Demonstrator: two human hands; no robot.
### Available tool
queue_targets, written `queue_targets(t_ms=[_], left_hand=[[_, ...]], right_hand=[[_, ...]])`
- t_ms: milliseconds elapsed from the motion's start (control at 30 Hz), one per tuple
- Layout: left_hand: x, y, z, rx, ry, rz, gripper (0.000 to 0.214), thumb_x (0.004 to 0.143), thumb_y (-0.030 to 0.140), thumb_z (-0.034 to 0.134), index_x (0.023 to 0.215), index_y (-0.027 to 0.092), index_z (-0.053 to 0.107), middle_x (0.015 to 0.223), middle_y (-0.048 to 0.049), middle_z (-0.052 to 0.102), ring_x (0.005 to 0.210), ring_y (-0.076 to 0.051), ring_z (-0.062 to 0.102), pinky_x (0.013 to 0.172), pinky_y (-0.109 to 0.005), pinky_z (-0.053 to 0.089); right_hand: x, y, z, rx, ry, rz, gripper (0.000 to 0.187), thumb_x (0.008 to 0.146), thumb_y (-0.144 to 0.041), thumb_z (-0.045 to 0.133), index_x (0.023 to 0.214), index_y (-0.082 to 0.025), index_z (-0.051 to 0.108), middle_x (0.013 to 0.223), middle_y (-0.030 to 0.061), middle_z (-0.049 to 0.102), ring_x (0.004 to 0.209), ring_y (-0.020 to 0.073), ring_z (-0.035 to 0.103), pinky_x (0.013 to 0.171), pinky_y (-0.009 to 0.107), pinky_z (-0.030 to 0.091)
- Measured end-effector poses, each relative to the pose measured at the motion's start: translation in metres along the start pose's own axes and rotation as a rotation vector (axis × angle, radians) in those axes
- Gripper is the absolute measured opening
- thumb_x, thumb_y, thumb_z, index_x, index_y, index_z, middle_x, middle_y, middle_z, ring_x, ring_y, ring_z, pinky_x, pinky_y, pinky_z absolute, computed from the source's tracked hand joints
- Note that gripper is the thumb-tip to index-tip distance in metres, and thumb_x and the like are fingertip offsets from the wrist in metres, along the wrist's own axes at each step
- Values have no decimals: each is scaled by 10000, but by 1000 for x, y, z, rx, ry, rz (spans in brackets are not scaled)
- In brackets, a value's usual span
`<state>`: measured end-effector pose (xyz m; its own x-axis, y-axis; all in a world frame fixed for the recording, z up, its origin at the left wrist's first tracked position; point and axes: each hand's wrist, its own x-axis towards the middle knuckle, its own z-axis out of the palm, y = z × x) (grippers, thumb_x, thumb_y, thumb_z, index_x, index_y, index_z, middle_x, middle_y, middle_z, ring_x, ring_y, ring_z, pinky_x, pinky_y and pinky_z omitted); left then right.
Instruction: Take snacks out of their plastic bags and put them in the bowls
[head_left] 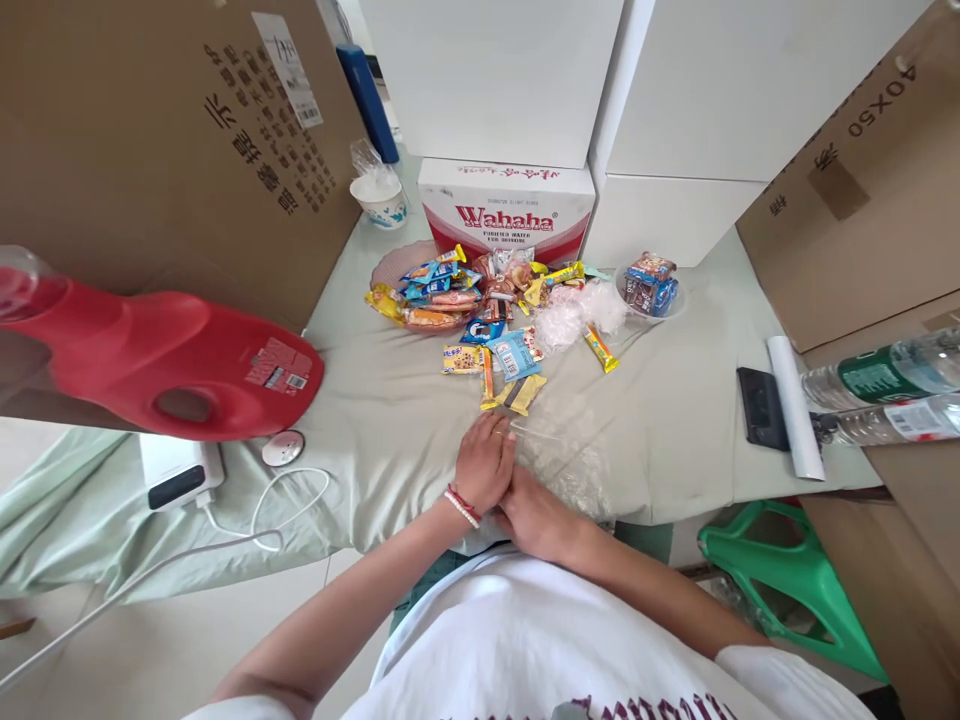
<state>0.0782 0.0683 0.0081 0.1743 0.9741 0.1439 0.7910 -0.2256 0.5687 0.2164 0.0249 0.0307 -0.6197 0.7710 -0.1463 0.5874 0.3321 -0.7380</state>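
My left hand (486, 462) lies at the near part of the cloth-covered table, its fingers stretched out and nothing seen in them. Tucked against it is my right hand (536, 512), its fingers mostly hidden beneath the left. Just beyond my fingertips are a yellow snack packet (523, 394), a narrow yellow-orange packet (487, 372) and a light blue packet (517, 354). Crumpled clear plastic wrap (574, 465) spreads to the right of my hands. A pink plate (394, 265) at the back left bears a heap of wrapped snacks (439, 285); a clear bowl (679, 303) holds blue and brown packets (651, 285).
A Wahaha water carton (510, 205) and white boxes (495, 80) stand at the back. A red jug (187, 350), a power bank (180, 475) and a paper cup (379, 198) are left. On the right lie plastic bottles (885, 375) and a white roll (795, 410); a green stool (802, 580) stands below.
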Motion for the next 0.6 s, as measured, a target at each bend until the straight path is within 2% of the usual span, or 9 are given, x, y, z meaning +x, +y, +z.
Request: queue_targets(t_ms=[67, 133, 200, 267, 300, 367, 433, 533, 600], left_hand=[[-5, -12, 5, 109, -38, 49, 452, 1055, 337, 368, 1358, 133, 635, 1467, -172, 604, 1469, -328, 457, 1195, -542, 414], [-16, -18, 6, 199, -73, 115, 483, 1045, 349, 406, 1431, 122, 588, 1591, -181, 488, 1542, -334, 354, 1224, -521, 375], [-27, -19, 4, 282, -101, 154, 541, 1028, 383, 454, 1514, 156, 525, 1683, -161, 356, 1594, -373, 226, 1257, -577, 287], [-36, -16, 2, 349, -120, 149, 585, 1019, 431, 471, 1566, 224, 472, 1718, -129, 286, 1608, -416, 139, 1257, -690, 151], [-38, -14, 2, 369, -129, 137, 597, 1017, 454, 469, 1579, 250, 455, 1723, -120, 272, 1608, -429, 125, 1244, -731, 91], [-40, -12, 1, 385, -145, 111, 620, 1012, 491, 468, 1593, 276, 433, 1728, -117, 253, 1606, -438, 124, 1225, -761, 34], [-42, -10, 1, 379, -153, 86, 641, 999, 515, 485, 1601, 305, 416, 1734, -103, 238, 1604, -447, 116, 1219, -764, 39], [-46, -9, 2, 362, -173, 76, 665, 986, 538, 501, 1610, 339, 388, 1736, -84, 238, 1602, -462, 103, 1208, -776, 37], [-50, -9, 2, 353, -188, 87, 665, 989, 545, 496, 1614, 351, 376, 1740, -79, 225, 1604, -456, 107, 1213, -768, 39]], right_hand=[[-18, 10, -10, 78, -41, -52, 343, 934, -225, 633, 1261, -160, 712, 1397, 163, 608, 1281, 285, 581, 1109, 442, 482], [-36, 25, -31, 186, -65, -61, 282, 960, -283, 619, 1188, -181, 750, 1359, 135, 653, 1245, 250, 621, 1087, 397, 495], [-44, 41, -62, 274, -36, 31, 295, 1010, -358, 539, 1099, -192, 766, 1157, 94, 746, 1051, 211, 701, 960, 349, 550], [-33, 54, -96, 215, 65, 198, 358, 1041, -394, 460, 1040, -196, 758, 932, 53, 762, 841, 189, 706, 815, 314, 558], [-20, 58, -113, 118, 141, 278, 366, 1047, -394, 441, 1049, -198, 750, 905, 49, 754, 816, 192, 698, 792, 310, 547], [21, 58, -137, -146, 294, 386, 351, 1047, -395, 447, 1103, -201, 735, 1026, 80, 747, 950, 226, 700, 862, 331, 527], [71, 50, -146, -331, 354, 479, 410, 1051, -474, 445, 1254, -208, 681, 1210, 127, 700, 1089, 268, 684, 914, 357, 516], [134, 34, -136, -446, 264, 565, 605, 1001, -612, 502, 1406, -166, 567, 1345, 199, 611, 1144, 317, 673, 917, 391, 526], [155, 30, -129, -477, 202, 578, 615, 970, -584, 571, 1394, -139, 562, 1357, 210, 593, 1146, 326, 670, 916, 395, 530]])
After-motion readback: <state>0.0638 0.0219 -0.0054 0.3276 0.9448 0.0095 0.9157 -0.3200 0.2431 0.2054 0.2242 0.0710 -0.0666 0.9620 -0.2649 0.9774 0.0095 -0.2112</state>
